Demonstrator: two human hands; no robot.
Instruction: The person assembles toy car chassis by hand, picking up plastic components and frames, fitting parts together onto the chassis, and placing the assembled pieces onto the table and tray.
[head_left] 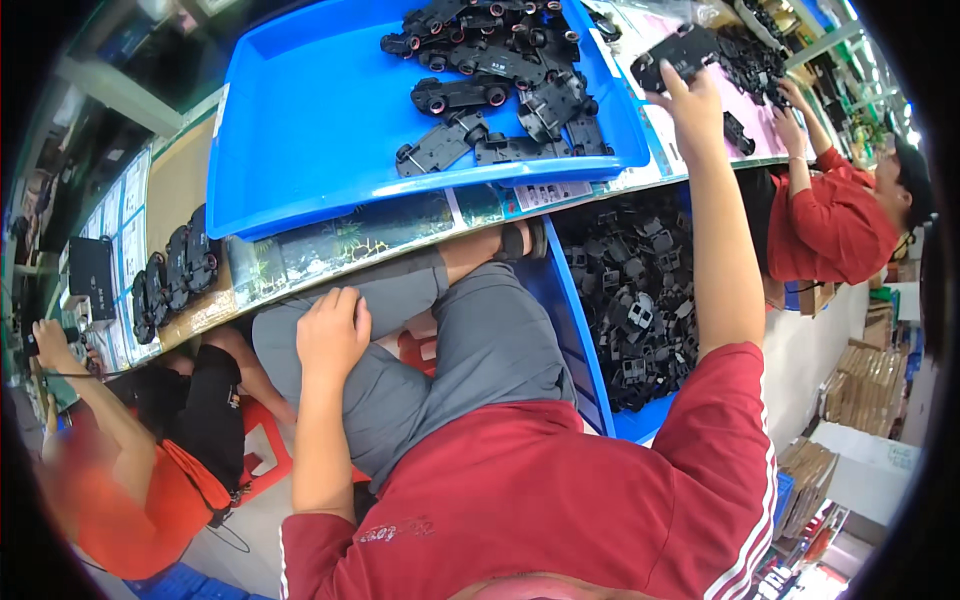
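Observation:
At the upper right, beyond the blue tray's right side, my right hand point(692, 105) grips a black toy car chassis point(672, 55), the thumb and fingers on its near edge. My left hand point(333, 335) lies on my grey-trousered thigh, back up, with nothing seen in it. On the table, the large blue tray point(300, 120) has a heap of black toy car chassis point(500, 65) in its right half. Some show small wheels with reddish rims.
A blue bin point(578, 335) full of small black and grey plastic parts stands below the table edge, right of my legs. More toy car chassis point(180, 265) line the table at left. Co-workers sit on both sides; the right one's hands point(790, 125) reach over black parts.

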